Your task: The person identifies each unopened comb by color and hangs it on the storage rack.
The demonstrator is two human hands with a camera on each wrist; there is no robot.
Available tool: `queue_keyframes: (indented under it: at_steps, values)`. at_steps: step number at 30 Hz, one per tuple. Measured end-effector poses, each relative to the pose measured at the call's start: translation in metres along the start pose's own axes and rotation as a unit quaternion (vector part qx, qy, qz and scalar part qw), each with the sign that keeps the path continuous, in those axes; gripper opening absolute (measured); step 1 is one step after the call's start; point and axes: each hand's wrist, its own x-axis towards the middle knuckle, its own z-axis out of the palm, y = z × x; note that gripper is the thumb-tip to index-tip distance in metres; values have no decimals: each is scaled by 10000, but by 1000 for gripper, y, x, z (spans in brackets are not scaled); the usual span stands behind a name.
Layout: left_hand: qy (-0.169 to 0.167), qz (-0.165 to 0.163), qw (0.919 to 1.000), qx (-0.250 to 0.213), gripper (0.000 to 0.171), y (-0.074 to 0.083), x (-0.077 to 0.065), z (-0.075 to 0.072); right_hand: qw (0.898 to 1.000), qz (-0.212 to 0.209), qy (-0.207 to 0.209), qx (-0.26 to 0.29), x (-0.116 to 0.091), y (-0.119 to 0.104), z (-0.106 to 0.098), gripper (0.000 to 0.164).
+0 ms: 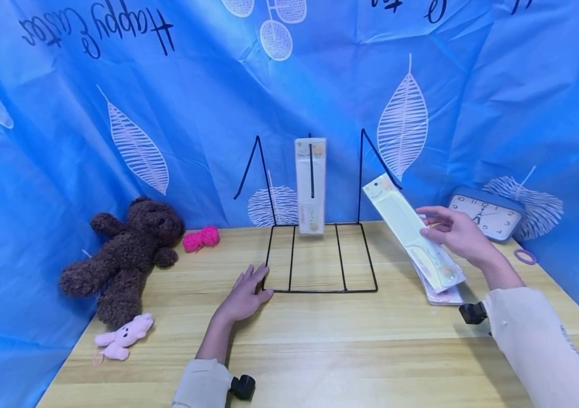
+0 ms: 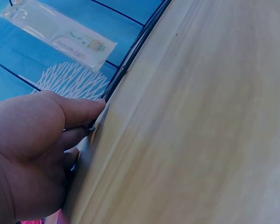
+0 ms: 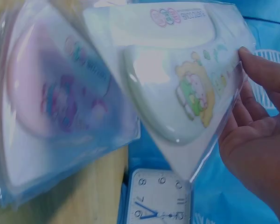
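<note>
black wire forms 1 rack (image 1: 317, 291) with 3 hooks; 1 packaged comb (image 1: 311, 212) hangs upright on the middle hook. your right hand (image 1: 455, 232) pinches 1 comb pack (image 1: 407, 229) by its edge, right of the rack, above a pile of pinkish packs (image 1: 447, 297) you can't count. your left hand (image 1: 242, 296) rests with fingers loosely extended, touching the rack's front left corner. wooden tabletop (image 1: 330, 340) separates rack and pile and runs from the front bar toward you. the right wrist view alone shows you the held pack's cartoon figure (image 3: 193, 91) clearly.
</note>
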Motion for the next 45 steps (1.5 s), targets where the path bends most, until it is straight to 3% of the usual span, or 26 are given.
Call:
queue_keyframes:
  at_steps: [11,32,45]
  values:
    - [-29,-25,10000,5,59,-1,1,1,9962,-790,122,360,0,-27,10,47]
    - [3,33,10000,-25,59,0,1,0,9932,-1123,113,296,-5,-76,20,42]
    - [-8,28,10000,-37,59,-2,2,1,9773,-1907,-19,918,-10,-89,23,40]
